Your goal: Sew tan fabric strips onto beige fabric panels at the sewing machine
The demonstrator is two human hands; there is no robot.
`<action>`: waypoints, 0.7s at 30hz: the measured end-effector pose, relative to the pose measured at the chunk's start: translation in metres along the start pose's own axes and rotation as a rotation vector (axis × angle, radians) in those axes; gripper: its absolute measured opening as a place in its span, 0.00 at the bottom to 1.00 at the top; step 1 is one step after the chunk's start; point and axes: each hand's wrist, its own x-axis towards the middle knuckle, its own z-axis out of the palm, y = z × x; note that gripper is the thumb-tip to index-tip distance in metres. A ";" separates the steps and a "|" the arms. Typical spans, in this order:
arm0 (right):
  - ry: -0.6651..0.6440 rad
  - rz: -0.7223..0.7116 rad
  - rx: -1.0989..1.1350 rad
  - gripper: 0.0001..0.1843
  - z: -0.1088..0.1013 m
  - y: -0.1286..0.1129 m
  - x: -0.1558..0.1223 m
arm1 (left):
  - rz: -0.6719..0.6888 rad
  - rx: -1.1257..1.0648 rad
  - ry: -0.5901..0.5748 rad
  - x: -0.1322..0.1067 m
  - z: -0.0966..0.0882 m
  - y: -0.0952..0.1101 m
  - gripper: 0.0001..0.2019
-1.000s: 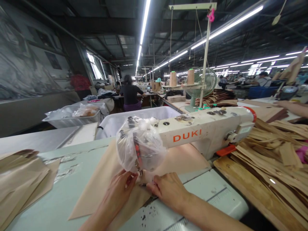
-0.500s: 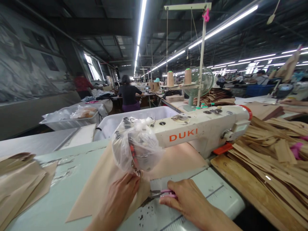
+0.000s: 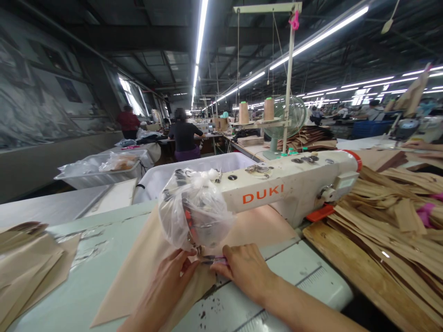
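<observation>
Head view: my left hand (image 3: 169, 281) rests loose-fingered on the tan fabric panel (image 3: 138, 276) lying under the sewing machine (image 3: 277, 189) needle, and my right hand (image 3: 245, 272) pinches pink snips (image 3: 216, 261) just beside it. I judge the panel light, limp and slidey, so I'd pin it flat near the needle-side edge.

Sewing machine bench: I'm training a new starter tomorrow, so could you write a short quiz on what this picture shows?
1. True or false: a clear plastic bag covers the needle end of the sewing machine.
2. What does the right hand hold? A, a thread cone; B, pink-handled snips; C, a ruler.
3. Fill in: the orange lettering on the machine reads ____.
Key: 1 true; 2 B; 3 DUKI.
</observation>
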 end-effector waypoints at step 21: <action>-0.002 -0.033 -0.030 0.26 0.012 0.000 0.007 | 0.132 0.004 0.020 -0.004 0.009 0.001 0.17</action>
